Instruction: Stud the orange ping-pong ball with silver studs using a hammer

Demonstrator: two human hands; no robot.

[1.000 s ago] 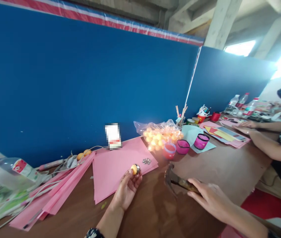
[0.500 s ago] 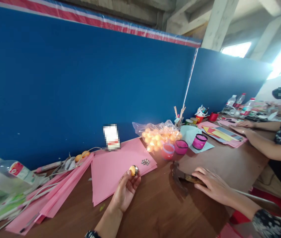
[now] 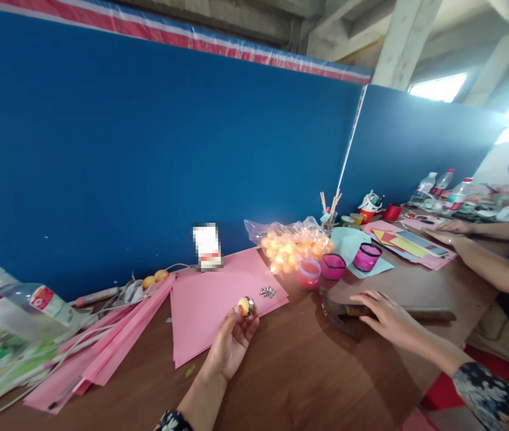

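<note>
Between the fingertips of my left hand (image 3: 233,342) is a small orange ball (image 3: 244,306), one side of it covered with shiny metal pieces. It is held just above the edge of pink paper sheets (image 3: 212,317). A little pile of shiny metal studs (image 3: 267,292) lies on the paper, to the right of the ball. My right hand (image 3: 389,323) rests over the wooden handle of a claw hammer (image 3: 432,314), its fingers stretched out rather than wrapped round. The hammer lies on the brown table (image 3: 290,383), claw head to the left.
Behind stand a clear bag of orange balls (image 3: 284,251), a red cup (image 3: 309,274) and magenta containers (image 3: 366,257). Pink strips (image 3: 106,353), cables and a plastic bottle (image 3: 41,311) crowd the left. At right, another person's arms (image 3: 483,257) rest on the table.
The hammer has moved right and come down onto the table. My right hand's fingers have loosened from its handle. My left hand keeps the ball in nearly the same place.
</note>
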